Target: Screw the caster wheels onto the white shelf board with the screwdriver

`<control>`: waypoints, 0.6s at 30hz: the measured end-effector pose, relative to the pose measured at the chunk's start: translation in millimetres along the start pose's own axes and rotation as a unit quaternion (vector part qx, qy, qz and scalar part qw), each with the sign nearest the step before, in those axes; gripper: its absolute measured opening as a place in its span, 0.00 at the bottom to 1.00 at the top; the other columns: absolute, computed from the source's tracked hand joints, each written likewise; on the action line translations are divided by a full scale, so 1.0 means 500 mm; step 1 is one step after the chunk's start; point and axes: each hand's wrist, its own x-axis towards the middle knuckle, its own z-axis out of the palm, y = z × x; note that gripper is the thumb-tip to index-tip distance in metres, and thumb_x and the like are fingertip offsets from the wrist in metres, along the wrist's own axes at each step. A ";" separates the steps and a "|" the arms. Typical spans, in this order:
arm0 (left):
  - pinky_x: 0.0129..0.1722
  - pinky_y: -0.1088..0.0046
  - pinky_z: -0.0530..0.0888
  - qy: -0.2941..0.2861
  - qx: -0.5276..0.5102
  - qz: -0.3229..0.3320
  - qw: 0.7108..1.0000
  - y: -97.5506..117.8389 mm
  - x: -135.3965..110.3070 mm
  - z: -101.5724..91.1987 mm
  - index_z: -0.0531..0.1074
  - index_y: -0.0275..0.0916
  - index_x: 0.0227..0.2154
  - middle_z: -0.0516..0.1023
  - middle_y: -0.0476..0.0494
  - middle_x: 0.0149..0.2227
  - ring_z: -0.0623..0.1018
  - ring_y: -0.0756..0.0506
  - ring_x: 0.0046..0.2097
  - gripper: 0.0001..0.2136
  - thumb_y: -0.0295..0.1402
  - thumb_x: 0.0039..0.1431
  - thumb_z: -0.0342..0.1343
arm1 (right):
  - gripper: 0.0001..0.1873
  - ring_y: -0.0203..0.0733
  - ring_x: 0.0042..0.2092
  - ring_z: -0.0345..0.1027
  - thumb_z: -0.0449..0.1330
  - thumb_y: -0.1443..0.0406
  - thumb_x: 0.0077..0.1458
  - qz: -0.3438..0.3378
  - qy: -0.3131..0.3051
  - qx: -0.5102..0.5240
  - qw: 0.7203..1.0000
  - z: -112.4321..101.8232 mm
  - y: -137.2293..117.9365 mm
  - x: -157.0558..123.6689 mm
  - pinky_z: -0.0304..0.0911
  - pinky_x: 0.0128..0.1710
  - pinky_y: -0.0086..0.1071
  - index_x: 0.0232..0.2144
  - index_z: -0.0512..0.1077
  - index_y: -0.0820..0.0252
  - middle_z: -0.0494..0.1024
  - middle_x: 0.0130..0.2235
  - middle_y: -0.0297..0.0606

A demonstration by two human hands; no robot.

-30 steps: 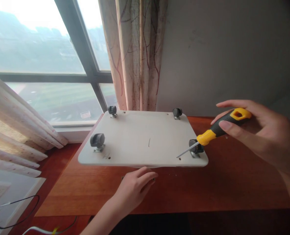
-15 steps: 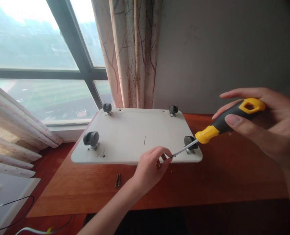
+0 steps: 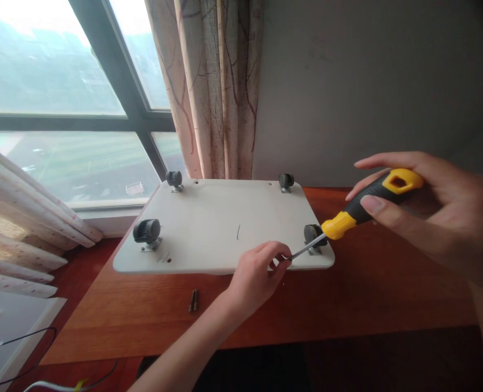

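My right hand [image 3: 437, 212] grips a screwdriver [image 3: 366, 204] by its black and yellow handle, thumb along the side and forefinger raised. Its metal shaft slants down to the left. At the tip, my left hand [image 3: 261, 267] is closed in a pinch over the near edge of a white board [image 3: 208, 212]; whatever lies between those fingertips is hidden. Black casters on metal plates stand up at the board's corners, among them the near right caster [image 3: 312, 235] behind the shaft and the near left caster [image 3: 147, 231].
Two long screws [image 3: 193, 300] lie side by side on the reddish wooden table [image 3: 127, 310], in front of the board. A hole [image 3: 169, 260] shows near its left front corner. Behind are a curtain [image 3: 212, 98], a window [image 3: 53, 65] and a grey wall [image 3: 347, 81].
My right hand and the screwdriver handle have shifted slightly left and down, while the tip stays at my left fingertips. The whole view has drifted a little.
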 end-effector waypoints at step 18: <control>0.34 0.75 0.73 -0.029 0.028 -0.032 0.999 -0.001 0.037 0.023 0.73 0.42 0.38 0.80 0.50 0.34 0.78 0.50 0.33 0.05 0.25 0.60 0.58 | 0.22 0.45 0.39 0.78 0.64 0.54 0.54 -0.073 -0.016 -0.026 0.997 0.015 -0.002 0.019 0.69 0.40 0.36 0.52 0.74 0.47 0.83 0.39 0.31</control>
